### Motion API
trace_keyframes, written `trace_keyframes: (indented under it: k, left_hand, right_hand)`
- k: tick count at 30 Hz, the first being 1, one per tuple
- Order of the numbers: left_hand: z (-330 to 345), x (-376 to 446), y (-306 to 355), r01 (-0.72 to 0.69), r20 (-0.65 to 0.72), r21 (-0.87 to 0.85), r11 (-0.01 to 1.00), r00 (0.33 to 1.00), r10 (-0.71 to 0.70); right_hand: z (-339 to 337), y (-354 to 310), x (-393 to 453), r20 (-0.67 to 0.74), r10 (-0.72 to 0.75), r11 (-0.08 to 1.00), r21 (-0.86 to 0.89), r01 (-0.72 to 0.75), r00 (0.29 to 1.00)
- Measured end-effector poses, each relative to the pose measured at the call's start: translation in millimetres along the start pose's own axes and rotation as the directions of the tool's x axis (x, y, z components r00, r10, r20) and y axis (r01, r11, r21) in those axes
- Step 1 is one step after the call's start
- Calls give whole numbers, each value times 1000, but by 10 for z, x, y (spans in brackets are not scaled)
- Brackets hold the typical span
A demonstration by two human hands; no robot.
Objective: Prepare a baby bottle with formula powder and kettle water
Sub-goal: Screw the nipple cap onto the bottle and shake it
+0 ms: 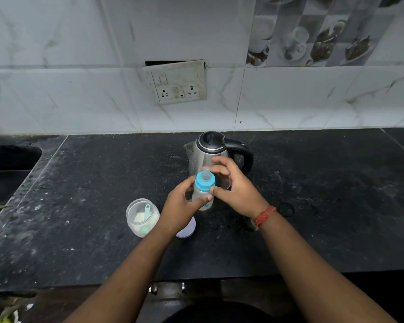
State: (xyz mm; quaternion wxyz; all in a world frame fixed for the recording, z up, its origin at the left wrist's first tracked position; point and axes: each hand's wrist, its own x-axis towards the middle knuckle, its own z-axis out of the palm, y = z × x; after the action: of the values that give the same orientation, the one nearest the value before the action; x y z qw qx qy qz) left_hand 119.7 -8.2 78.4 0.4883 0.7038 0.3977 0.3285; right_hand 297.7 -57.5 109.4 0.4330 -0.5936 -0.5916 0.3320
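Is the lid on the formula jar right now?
No, the jar is open with a scoop inside, and its lid lies beside it.

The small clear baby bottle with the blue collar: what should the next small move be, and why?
Probably unscrew the blue collar with the right hand while the left hand steadies the small clear baby bottle. The teat is on, the right fingers sit at the collar, and the open clear plastic jar of white powder and the steel kettle stand untouched.
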Motion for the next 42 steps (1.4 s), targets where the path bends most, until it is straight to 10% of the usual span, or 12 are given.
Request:
trace_keyframes:
  k: [42]
  left_hand:
    - [10, -46, 33, -1, 13, 4, 1000, 1000, 1]
  right_hand:
    - [-76, -103, -66, 24, 32, 998, -63, -30, 999]
